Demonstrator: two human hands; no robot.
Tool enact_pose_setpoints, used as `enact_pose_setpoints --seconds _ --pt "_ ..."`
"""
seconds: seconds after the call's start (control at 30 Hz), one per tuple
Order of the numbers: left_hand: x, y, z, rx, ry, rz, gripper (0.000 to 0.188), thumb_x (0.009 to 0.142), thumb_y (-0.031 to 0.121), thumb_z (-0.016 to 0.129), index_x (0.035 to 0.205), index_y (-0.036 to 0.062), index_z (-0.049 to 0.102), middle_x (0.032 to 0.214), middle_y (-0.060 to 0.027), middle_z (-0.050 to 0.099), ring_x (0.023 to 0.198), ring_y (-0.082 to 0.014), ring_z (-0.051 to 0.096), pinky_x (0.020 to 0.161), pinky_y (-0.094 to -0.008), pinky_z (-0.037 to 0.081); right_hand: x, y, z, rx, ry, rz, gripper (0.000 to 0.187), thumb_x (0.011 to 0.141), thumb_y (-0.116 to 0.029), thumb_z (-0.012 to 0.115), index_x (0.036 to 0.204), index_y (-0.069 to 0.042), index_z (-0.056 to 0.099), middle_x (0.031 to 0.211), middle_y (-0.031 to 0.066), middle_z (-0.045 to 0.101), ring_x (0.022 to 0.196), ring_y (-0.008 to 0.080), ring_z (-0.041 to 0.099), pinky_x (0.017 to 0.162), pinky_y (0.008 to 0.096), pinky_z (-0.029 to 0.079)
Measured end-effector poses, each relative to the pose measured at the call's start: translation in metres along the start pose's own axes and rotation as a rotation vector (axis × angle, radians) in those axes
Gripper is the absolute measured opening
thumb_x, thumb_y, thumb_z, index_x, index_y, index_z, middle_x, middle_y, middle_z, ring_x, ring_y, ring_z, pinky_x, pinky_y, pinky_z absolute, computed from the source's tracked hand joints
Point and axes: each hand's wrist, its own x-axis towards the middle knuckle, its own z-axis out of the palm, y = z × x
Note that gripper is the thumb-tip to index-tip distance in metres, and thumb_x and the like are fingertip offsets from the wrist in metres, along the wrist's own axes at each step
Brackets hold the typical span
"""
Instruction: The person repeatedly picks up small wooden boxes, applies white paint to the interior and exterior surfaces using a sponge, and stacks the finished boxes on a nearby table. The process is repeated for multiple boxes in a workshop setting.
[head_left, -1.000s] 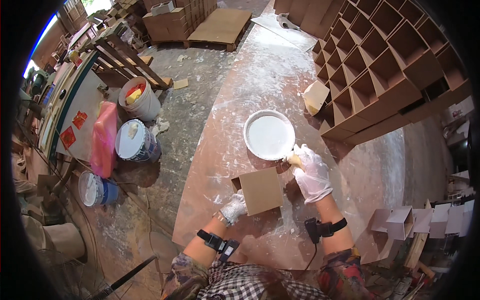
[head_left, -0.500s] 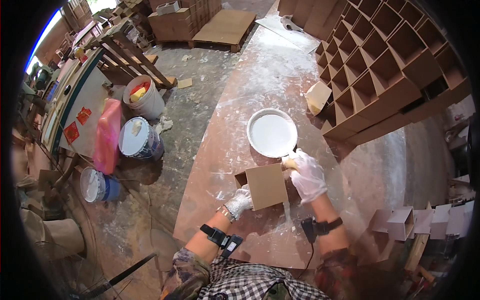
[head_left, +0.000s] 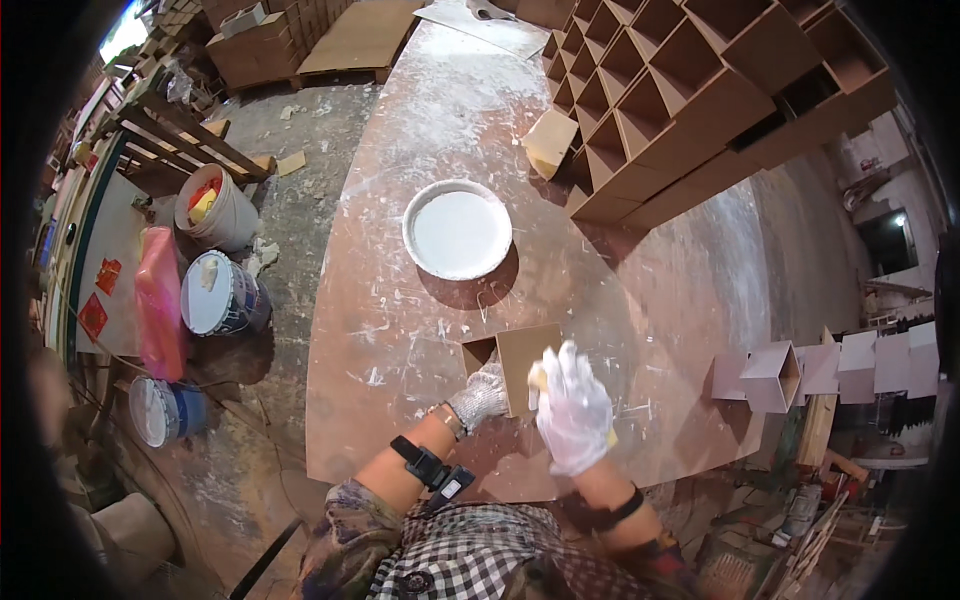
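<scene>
A brown open-ended fibreboard box (head_left: pixel 527 352) is held up over the work board. My left hand (head_left: pixel 482 395), in a white knit glove, reaches into its open side and grips it from within; the fingers inside are partly hidden. My right hand (head_left: pixel 574 412), under a thin clear plastic glove, is at the box's right face, closed around a pale yellow sponge-like piece (head_left: pixel 539 379) that shows only at its edges. Whether this piece touches the face, I cannot tell. Beyond the box stands a round white basin (head_left: pixel 408 232) of white liquid.
Stacked open brown boxes (head_left: pixel 655 165) rise at the far right, with a yellowish block (head_left: pixel 550 143) beside them. A row of small boxes (head_left: pixel 768 378) sits at right. Paint buckets (head_left: pixel 243 301) and a pink plastic bag (head_left: pixel 160 305) stand on the floor at left.
My right hand has come from beside the basin back to the box's right face, carrying the yellow piece. The view has shifted to the right. My left hand still holds the box.
</scene>
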Motion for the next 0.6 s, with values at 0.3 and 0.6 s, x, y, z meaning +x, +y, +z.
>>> enact_pose_setpoints --seconds 0.3,0.6 --pt "0.003 -0.004 -0.003 0.024 0.078 0.097 0.065 0.083 0.043 0.058 0.136 0.0057 0.046 0.138 -0.0246 0.042 0.129 -0.0428 0.035 0.11 -0.0502 0.023 -0.017 0.023 0.018 0.127 0.158 -0.155 0.047 0.083 -0.011 0.057 0.129 -0.006 0.055 0.132 0.0171 0.055 0.117 0.0343 0.055 0.093 0.0411 0.047" --pt "0.03 -0.027 0.031 0.129 0.105 0.15 0.076 0.083 0.046 0.057 0.143 0.0043 0.037 0.145 -0.029 0.034 0.137 -0.0483 0.027 0.115 -0.0532 0.02 0.049 0.039 0.025 0.427 0.119 0.042 0.048 0.077 -0.004 0.061 0.125 -0.008 0.061 0.126 0.0177 0.061 0.118 0.0354 0.057 0.098 0.0425 0.046"
